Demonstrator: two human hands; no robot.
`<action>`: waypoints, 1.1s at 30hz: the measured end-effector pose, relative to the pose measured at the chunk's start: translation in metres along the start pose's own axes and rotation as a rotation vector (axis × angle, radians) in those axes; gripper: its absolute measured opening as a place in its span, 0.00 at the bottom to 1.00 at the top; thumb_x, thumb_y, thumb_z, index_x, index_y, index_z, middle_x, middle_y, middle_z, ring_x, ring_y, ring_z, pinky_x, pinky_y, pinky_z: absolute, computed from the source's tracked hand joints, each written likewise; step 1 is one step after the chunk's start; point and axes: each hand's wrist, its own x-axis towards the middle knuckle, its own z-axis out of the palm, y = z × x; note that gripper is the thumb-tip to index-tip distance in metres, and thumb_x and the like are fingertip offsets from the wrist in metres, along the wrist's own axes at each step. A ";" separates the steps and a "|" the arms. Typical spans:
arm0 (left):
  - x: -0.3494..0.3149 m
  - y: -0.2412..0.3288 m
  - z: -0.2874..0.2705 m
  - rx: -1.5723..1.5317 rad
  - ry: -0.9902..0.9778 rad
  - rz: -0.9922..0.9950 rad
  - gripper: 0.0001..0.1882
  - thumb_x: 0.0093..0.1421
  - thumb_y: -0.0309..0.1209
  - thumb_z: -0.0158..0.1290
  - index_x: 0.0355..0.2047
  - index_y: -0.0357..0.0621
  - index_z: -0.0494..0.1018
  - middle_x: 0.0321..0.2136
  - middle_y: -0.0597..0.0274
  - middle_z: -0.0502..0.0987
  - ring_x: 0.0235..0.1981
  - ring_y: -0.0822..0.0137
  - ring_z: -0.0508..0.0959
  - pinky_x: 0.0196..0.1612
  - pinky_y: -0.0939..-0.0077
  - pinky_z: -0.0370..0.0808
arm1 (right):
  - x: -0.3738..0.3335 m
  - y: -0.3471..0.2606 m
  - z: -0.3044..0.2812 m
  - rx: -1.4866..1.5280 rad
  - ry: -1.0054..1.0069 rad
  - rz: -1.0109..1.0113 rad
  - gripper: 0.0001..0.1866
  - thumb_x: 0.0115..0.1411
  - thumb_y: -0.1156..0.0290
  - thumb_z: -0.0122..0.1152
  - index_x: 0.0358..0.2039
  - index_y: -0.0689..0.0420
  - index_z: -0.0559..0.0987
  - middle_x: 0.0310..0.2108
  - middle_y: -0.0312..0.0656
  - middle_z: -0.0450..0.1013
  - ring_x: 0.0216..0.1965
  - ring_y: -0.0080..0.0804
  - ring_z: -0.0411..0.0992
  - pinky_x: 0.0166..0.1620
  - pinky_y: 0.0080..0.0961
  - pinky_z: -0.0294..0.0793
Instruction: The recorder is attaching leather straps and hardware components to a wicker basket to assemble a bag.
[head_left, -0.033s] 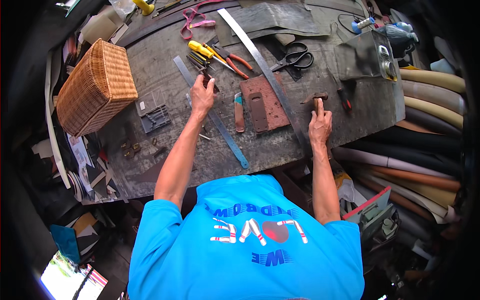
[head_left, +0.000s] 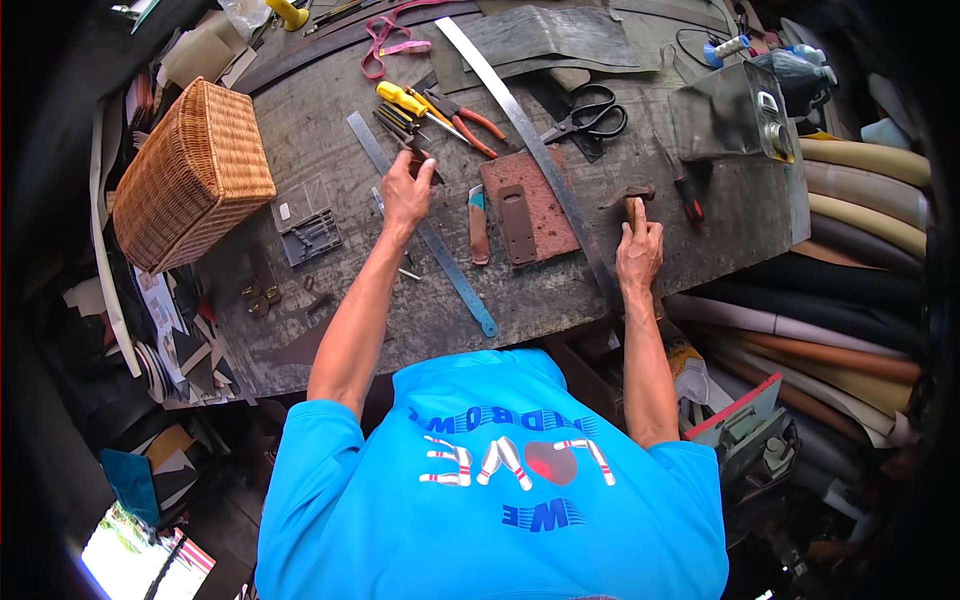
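My left hand (head_left: 405, 197) is over the middle of the workbench, fingers curled around a dark piece (head_left: 420, 157) I cannot make out. Just beyond it lie dark slim tools (head_left: 392, 124). A yellow-handled screwdriver (head_left: 400, 97) and orange-handled pliers (head_left: 468, 118) are behind those. My right hand (head_left: 640, 258) grips a hammer (head_left: 642, 191), its head pointing away from me and its handle mostly hidden in the fingers. Between the hands, a brown leather piece with holes (head_left: 516, 226) lies on a reddish slab (head_left: 558, 212), with a teal-and-brown cutter (head_left: 478, 228) beside it.
A bluish steel ruler (head_left: 456, 276) and a long metal straightedge (head_left: 500, 90) cross the bench. Black scissors (head_left: 598, 118), a red-and-black handled tool (head_left: 690, 198) and a metal can (head_left: 735, 115) are to the right. At left stand a wicker basket (head_left: 195, 180) and a clear plastic box (head_left: 308, 225).
My left hand's fingers have shifted very slightly around the dark piece. My right hand and the hammer are practically unmoved.
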 end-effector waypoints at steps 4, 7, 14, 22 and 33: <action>-0.027 0.016 0.026 -0.208 -0.234 0.152 0.08 0.65 0.28 0.58 0.41 0.37 0.75 0.29 0.60 0.82 0.32 0.71 0.83 0.36 0.75 0.78 | -0.009 -0.040 -0.017 0.241 -0.123 0.170 0.25 0.70 0.67 0.53 0.67 0.50 0.67 0.40 0.48 0.69 0.39 0.50 0.73 0.42 0.45 0.75; -0.040 0.028 0.047 -0.042 -0.280 0.280 0.07 0.66 0.26 0.58 0.43 0.38 0.75 0.31 0.65 0.83 0.36 0.75 0.82 0.40 0.76 0.78 | -0.017 -0.055 -0.025 0.356 -0.081 0.120 0.25 0.72 0.65 0.49 0.67 0.55 0.66 0.41 0.52 0.71 0.39 0.52 0.74 0.41 0.46 0.74; -0.046 0.014 0.062 -0.141 -0.217 0.326 0.08 0.65 0.24 0.58 0.43 0.36 0.76 0.34 0.60 0.83 0.36 0.73 0.82 0.42 0.76 0.78 | -0.034 -0.077 -0.055 0.542 -0.065 0.122 0.24 0.72 0.65 0.51 0.65 0.60 0.68 0.46 0.56 0.74 0.45 0.55 0.75 0.46 0.46 0.75; -0.062 0.014 0.067 -0.105 -0.137 0.452 0.08 0.65 0.21 0.56 0.44 0.35 0.76 0.38 0.57 0.82 0.41 0.67 0.82 0.43 0.74 0.79 | -0.059 -0.068 -0.071 0.636 -0.184 0.288 0.21 0.71 0.67 0.52 0.59 0.66 0.72 0.47 0.58 0.75 0.46 0.57 0.75 0.48 0.44 0.74; -0.073 0.000 0.068 0.026 -0.143 0.650 0.19 0.56 0.16 0.60 0.48 0.38 0.77 0.47 0.50 0.78 0.39 0.62 0.85 0.37 0.72 0.85 | -0.088 -0.060 -0.061 0.736 -0.212 0.331 0.14 0.72 0.69 0.54 0.52 0.64 0.75 0.34 0.35 0.73 0.30 0.16 0.67 0.33 0.17 0.67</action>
